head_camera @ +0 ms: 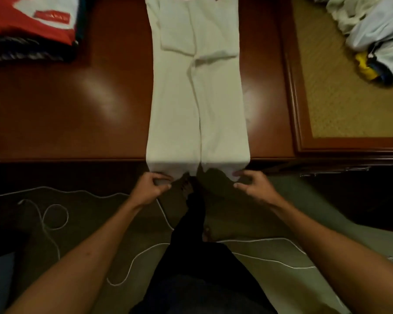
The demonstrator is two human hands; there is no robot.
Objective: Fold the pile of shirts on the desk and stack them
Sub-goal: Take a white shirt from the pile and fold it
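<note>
- White shirt [197, 87] lies lengthwise down the middle of the desk [66, 109]; both sides are folded in and meet along a centre seam, sleeves tucked on top near the far end.
- Its near hem hangs over the desk's front edge, toward me.
- My left hand [151, 188] pinches the left corner of that hem, thumb and fingers curled on the cloth.
- My right hand [251, 183] is at the right corner, thumb and forefinger closed on the fabric edge, other fingers loosely bent.
- Both hands sit just below the desk edge, level with each other, well apart across the shirt's width.
- Folded stack [32, 26] at the far left of the desk: red and white garment on top, dark striped ones under it.
- Unfolded pile [372, 30] at the far right, pale cloth with a yellow and blue bit showing, resting on a woven mat panel [340, 98].
- White cable [55, 218] loops on the floor below me, running under both forearms.
- Dark clothing on my legs fills bottom centre.
</note>
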